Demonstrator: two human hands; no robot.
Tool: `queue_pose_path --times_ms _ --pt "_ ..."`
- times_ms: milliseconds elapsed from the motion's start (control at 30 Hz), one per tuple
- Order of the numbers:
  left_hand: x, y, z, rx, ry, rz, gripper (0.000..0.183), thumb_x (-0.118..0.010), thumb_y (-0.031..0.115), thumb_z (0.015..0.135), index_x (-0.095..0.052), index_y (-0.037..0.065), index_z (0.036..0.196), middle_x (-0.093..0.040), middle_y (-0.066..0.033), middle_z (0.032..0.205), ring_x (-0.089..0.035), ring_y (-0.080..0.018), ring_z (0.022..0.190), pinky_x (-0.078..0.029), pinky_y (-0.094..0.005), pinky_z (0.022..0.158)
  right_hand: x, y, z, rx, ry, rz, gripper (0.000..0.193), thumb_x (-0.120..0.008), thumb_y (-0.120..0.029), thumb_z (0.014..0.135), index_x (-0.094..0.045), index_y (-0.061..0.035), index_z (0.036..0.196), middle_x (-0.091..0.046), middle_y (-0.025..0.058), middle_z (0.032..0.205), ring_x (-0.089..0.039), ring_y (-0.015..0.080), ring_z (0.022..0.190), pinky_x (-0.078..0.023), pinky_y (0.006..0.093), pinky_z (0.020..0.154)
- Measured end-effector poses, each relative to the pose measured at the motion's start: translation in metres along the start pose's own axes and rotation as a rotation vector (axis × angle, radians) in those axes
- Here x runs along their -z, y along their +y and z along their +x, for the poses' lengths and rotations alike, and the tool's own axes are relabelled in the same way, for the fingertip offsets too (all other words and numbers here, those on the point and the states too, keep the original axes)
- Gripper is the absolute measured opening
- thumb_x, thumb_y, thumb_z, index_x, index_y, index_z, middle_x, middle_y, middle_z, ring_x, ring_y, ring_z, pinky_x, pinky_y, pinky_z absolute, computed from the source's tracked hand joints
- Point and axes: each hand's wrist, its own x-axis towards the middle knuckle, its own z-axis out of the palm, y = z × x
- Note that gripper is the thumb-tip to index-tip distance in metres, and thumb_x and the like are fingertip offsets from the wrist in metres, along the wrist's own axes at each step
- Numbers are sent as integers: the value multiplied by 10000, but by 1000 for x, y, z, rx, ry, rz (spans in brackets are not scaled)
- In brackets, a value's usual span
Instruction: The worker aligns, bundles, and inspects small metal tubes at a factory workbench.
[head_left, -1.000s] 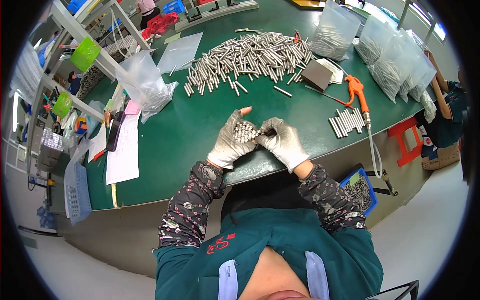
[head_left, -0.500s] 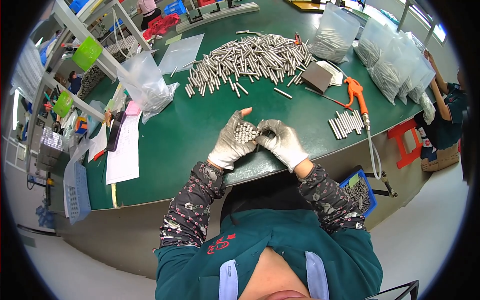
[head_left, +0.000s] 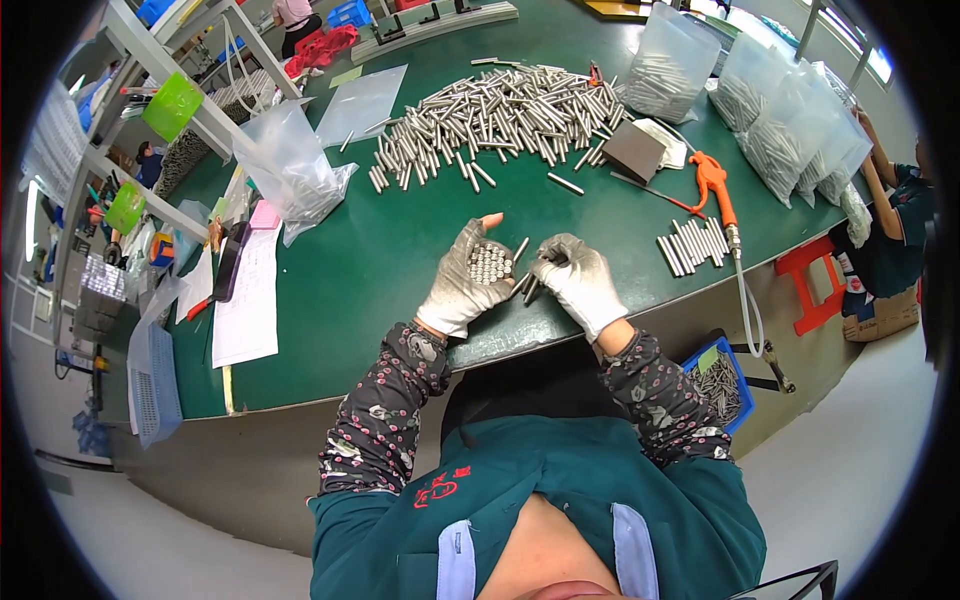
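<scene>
My left hand, in a white glove with a bare thumb tip, is closed around a bundle of metal pins, their round ends facing up. My right hand, also gloved, is just right of the bundle, fingers pinched together at a metal pin. Another loose pin stands slantwise between the two hands; whether a finger touches it is hard to tell. Beyond the hands a big heap of the same pins lies on the green table, with a single pin in front of it.
To the right lie a row of pins, an orange air gun with a hose, and a brown block. Bags of pins stand behind; a co-worker sits there. On the left are a plastic bag and paper sheets.
My right hand has drawn away from the bundle, slightly to the right. Loose pins now show in the gap between my hands. My left hand stays in place with the bundle.
</scene>
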Motion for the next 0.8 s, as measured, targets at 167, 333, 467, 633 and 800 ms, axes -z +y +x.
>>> queue_pose_path --times_ms 167,333,467,633,800 --pt "1 -2 0 -27 8 43 784 -713 -29 601 -362 28 1300 -564 12 831 -523 -48 743 -428 -174 690 7 1 -2 -74 4 86 228 -630 -155 731 -582 9 881 -597 66 726 -564 133 670 -458 252 646" --pt "6 -2 -6 -32 12 17 755 -704 -33 605 -380 24 1284 -562 6 830 -522 -49 744 -429 -177 690 1 -10 -14 29 -170 76 201 -634 -144 745 -574 -7 880 -591 61 729 -556 126 672 -454 255 641" --pt "17 -6 -21 -76 45 39 722 -703 -36 616 -393 19 1266 -558 4 828 -525 -56 747 -432 -183 695 -12 -19 -19 115 -160 103 168 -620 -129 754 -573 -15 869 -596 98 743 -589 187 672 -471 292 622" --pt "36 -2 -42 -49 111 45 697 -712 -28 649 -387 9 1264 -560 -1 822 -528 -65 741 -436 -189 693 -41 -27 -18 286 -84 86 152 -600 -114 752 -576 -21 870 -601 138 761 -620 268 690 -484 336 630" --pt "41 5 -50 1 96 -90 585 -707 -37 662 -457 47 1184 -556 21 855 -534 -67 789 -444 -199 726 -63 -26 -14 303 -139 77 170 -603 -120 747 -581 -35 892 -613 147 799 -619 294 730 -489 346 647"
